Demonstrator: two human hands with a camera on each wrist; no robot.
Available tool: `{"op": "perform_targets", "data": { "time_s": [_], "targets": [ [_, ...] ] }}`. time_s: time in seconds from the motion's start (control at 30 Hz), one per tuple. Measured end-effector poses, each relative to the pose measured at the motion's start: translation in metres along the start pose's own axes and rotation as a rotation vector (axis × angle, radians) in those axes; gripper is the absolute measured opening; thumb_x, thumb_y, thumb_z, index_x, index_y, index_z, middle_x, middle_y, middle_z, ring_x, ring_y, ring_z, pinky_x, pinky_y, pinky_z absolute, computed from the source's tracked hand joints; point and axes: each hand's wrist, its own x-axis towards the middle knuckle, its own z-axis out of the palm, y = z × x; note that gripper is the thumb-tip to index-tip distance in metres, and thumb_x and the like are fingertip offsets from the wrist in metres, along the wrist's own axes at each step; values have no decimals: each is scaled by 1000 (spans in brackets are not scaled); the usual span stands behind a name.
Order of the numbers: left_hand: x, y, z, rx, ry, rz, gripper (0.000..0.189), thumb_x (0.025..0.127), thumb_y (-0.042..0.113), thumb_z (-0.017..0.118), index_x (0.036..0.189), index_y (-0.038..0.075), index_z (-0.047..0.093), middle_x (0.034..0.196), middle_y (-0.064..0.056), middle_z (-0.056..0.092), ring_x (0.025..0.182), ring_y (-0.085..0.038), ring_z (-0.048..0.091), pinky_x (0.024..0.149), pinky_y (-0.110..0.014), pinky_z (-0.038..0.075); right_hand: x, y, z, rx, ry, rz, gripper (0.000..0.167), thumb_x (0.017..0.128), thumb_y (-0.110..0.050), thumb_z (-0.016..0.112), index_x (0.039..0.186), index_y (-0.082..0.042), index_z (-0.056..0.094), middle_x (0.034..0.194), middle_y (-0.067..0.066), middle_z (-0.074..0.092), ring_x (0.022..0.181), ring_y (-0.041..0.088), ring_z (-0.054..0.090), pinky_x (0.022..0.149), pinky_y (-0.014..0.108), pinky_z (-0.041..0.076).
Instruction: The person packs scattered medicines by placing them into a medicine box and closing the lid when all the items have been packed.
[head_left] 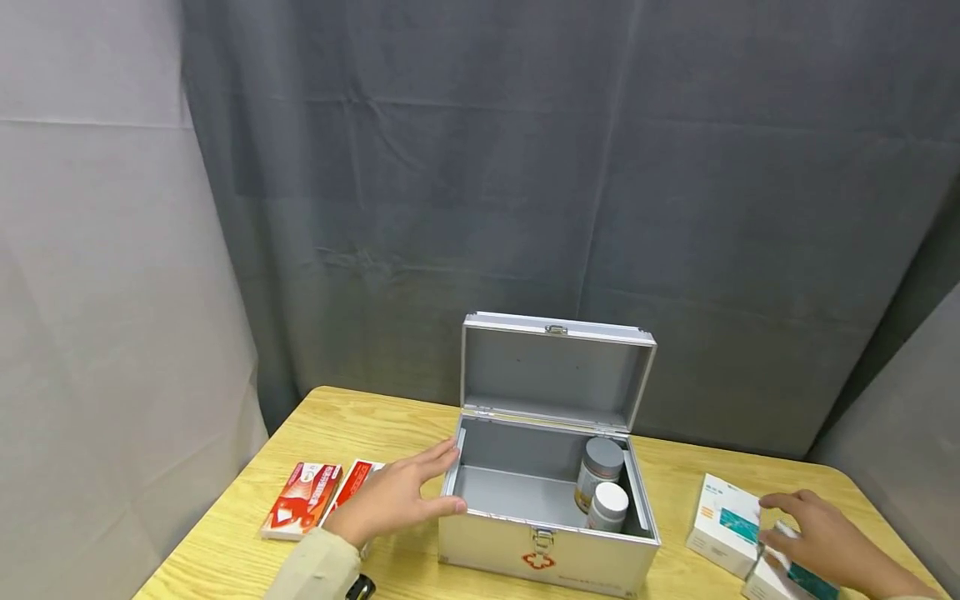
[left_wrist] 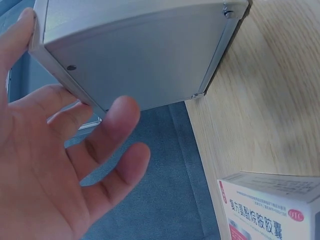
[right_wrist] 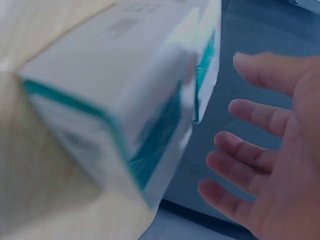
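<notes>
A silver first-aid case (head_left: 540,554) stands with its lid (head_left: 555,375) raised. Inside, at its right end, are a grey-capped bottle (head_left: 600,467) and a white-capped bottle (head_left: 607,508). My left hand (head_left: 401,496) touches the case's left rim, thumb toward the front edge and fingers spread; the left wrist view shows the fingers along the side wall. On the right, my right hand (head_left: 817,537) hovers over two white and teal medicine boxes (head_left: 723,521) (right_wrist: 150,100). Its fingers are loosely spread with nothing between them, facing the boxes in the right wrist view.
Left of the case lie a red and white medicine box (head_left: 302,500) and another red and white box (head_left: 354,482), partly hidden by my left hand. The wooden table (head_left: 375,408) ends at a grey curtain (head_left: 450,208) behind, with pale cloth on both sides.
</notes>
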Motion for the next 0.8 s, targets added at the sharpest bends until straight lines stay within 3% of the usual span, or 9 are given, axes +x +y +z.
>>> {"op": "perform_targets", "data": {
  "time_s": [0.13,0.27,0.37,0.57,0.7,0.8],
  "targets": [
    [-1,0,-1,-3,7,-9,77,87,62,64,148,19,47,160,7,38,137,-32,51,106,-59,45,14,-12,-7,3,-20,-17,68,88,-43,71,132,6,54,124,38,55,107,53,57,79,60,51],
    [0,-1,2,-1,-2,-10,78,86,63,63,149,19,47,161,7,37,138,-32,51,106,-59,45,28,-19,-6,35,-140,31,88,82,-48,77,140,8,43,133,45,43,119,63,45,88,69,44],
    [2,0,5,-1,-17,-5,78,86,64,63,149,20,46,161,7,36,139,-32,50,105,-59,45,35,-18,0,88,-234,102,98,78,-46,81,143,11,36,137,46,38,122,64,41,94,71,41],
    [3,4,7,-10,-22,-7,80,85,65,63,149,20,47,161,8,37,137,-34,51,104,-60,46,43,-4,11,207,-317,188,109,77,-37,84,146,18,19,141,49,28,127,63,35,103,73,33],
    [0,5,5,-13,-10,-17,80,85,66,63,149,21,47,160,9,37,136,-36,52,103,-61,46,55,6,14,139,-353,226,118,76,-48,82,146,20,17,141,48,30,128,61,38,106,73,30],
    [-2,4,1,-23,-3,-30,80,85,66,63,149,21,46,160,8,37,136,-37,52,103,-63,45,63,3,13,41,-334,235,124,70,-58,82,143,22,23,138,46,37,123,57,46,105,69,36]
  ]
}}
